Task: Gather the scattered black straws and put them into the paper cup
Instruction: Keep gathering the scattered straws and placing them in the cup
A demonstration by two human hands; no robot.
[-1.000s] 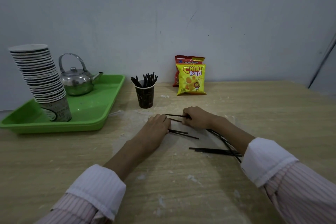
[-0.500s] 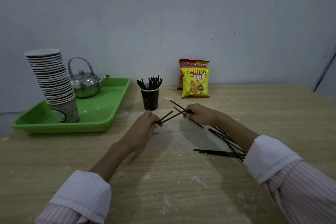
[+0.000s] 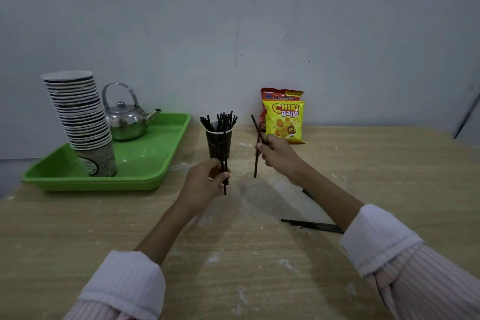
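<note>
Thin black plastic straws (image 3: 313, 225): likely light, slippery, bendable; left hand (image 3: 205, 184) and right hand (image 3: 279, 154) are each pinching several mid-length, upright beside the dark paper cup (image 3: 218, 143).

Matt pale wooden table (image 3: 130, 228) with scuffed white patches, glossy green plastic tray (image 3: 145, 163), shiny polished metal kettle (image 3: 124, 122), stacked paper cups (image 3: 78, 112), dark paper cup (image 3: 218, 144), glossy foil snack bags (image 3: 284, 119), ribbed striped cloth sleeves (image 3: 124, 286)
</note>
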